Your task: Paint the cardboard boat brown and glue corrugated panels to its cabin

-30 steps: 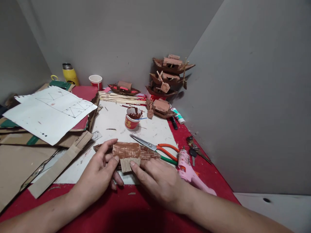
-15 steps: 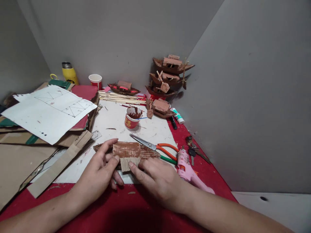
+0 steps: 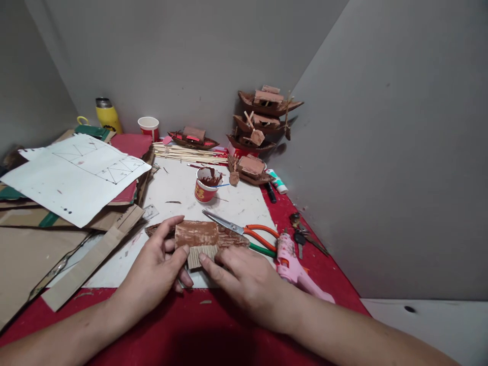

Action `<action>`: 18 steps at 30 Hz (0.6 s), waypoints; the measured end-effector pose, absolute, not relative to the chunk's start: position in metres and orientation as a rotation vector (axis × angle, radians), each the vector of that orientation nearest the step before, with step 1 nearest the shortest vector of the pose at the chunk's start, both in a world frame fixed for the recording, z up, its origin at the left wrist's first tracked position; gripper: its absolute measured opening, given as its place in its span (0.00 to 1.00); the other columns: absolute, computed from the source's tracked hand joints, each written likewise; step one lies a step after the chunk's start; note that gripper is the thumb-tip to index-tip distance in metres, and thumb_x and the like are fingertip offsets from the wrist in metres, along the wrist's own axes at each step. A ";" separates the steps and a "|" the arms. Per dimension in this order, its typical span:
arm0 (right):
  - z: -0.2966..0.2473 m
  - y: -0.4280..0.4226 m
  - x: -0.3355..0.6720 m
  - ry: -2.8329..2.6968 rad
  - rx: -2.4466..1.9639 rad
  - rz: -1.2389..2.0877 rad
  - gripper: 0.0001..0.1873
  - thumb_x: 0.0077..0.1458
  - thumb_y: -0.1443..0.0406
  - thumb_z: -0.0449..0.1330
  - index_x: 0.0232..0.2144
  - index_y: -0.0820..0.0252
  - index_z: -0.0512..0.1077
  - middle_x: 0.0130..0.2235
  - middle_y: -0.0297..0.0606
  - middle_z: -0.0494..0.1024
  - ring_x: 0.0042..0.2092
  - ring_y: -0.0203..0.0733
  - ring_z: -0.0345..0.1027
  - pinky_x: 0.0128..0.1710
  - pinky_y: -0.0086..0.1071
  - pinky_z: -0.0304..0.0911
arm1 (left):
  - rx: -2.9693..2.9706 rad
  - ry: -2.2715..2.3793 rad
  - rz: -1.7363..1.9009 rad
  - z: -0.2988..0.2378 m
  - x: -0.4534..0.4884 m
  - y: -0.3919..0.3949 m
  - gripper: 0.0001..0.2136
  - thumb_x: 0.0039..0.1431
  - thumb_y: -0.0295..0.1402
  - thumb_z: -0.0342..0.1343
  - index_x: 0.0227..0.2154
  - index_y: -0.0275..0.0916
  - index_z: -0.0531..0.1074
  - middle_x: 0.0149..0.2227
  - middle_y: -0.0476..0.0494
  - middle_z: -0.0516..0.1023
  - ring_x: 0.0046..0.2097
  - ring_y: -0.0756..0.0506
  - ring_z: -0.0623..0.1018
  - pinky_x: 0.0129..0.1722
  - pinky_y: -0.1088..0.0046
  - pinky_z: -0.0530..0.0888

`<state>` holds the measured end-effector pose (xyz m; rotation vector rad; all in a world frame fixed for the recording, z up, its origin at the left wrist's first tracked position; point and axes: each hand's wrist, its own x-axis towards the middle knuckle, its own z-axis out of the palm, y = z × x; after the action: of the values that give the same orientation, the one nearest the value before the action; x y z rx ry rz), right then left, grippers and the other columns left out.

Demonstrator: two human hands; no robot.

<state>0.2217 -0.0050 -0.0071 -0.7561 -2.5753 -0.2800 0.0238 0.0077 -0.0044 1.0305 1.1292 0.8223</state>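
A brown-painted cardboard model boat (image 3: 196, 233) lies on the white board near its front edge. My left hand (image 3: 156, 264) grips the boat's left part, its thumb by the lower edge of the curved roof. Between thumb and fingers, my right hand (image 3: 247, 279) holds a small piece of unpainted corrugated cardboard (image 3: 199, 257) against the near side of the boat, just below the roof. Its curled fingers partly cover the boat's right side. Scissors (image 3: 244, 230) with orange and green handles lie right behind the boat, with their blades open.
A pink glue gun (image 3: 292, 264) and keys (image 3: 299, 235) lie to the right. Behind stands a paper cup of brown paint (image 3: 208, 185). Finished-looking model boats (image 3: 269, 104) are stacked at the back. Cardboard sheets and a drawing (image 3: 82, 175) cover the left side.
The whole view has shifted very slightly. Both hands keep their hold on the boat and the corrugated piece, with hardly any movement.
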 end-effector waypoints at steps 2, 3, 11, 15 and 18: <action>-0.006 -0.005 0.225 -2.563 -0.772 -0.206 0.14 0.64 0.72 0.48 0.48 0.67 0.69 0.28 0.38 0.72 0.28 0.39 0.60 0.26 0.32 0.56 | 1.027 1.147 0.822 -0.004 0.024 0.008 0.27 0.58 0.36 0.54 0.59 0.47 0.52 0.24 0.57 0.71 0.19 0.49 0.76 0.15 0.79 0.70; -0.005 -0.006 0.228 -2.550 -0.779 -0.166 0.14 0.64 0.72 0.49 0.49 0.67 0.69 0.28 0.38 0.72 0.28 0.38 0.60 0.26 0.31 0.55 | 1.028 1.154 0.821 -0.004 0.024 0.007 0.27 0.58 0.36 0.54 0.59 0.47 0.52 0.24 0.57 0.71 0.19 0.49 0.76 0.15 0.79 0.70; 0.001 -0.012 0.244 -2.346 -0.905 0.003 0.15 0.60 0.73 0.56 0.50 0.65 0.67 0.34 0.44 0.75 0.34 0.41 0.69 0.30 0.32 0.65 | 1.025 1.166 0.812 -0.003 0.023 0.009 0.28 0.57 0.39 0.55 0.59 0.46 0.53 0.25 0.55 0.72 0.19 0.49 0.76 0.15 0.78 0.70; 0.000 -0.012 0.235 -2.373 -0.897 -0.027 0.11 0.60 0.71 0.57 0.46 0.68 0.70 0.30 0.41 0.73 0.30 0.39 0.65 0.28 0.31 0.63 | 1.019 1.158 0.811 0.000 0.023 0.008 0.29 0.57 0.40 0.55 0.60 0.44 0.53 0.24 0.55 0.73 0.18 0.50 0.75 0.15 0.79 0.70; -0.001 -0.008 0.229 -2.407 -0.887 -0.082 0.11 0.61 0.68 0.58 0.45 0.68 0.71 0.31 0.42 0.73 0.31 0.39 0.64 0.29 0.31 0.62 | 1.023 1.147 0.818 0.000 0.022 0.007 0.29 0.58 0.40 0.55 0.60 0.44 0.52 0.24 0.54 0.74 0.17 0.50 0.75 0.15 0.79 0.70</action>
<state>0.2289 -0.0084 -0.0006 -0.8869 -2.4066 -0.0824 0.0220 0.0070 -0.0003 1.0230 1.1475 0.8175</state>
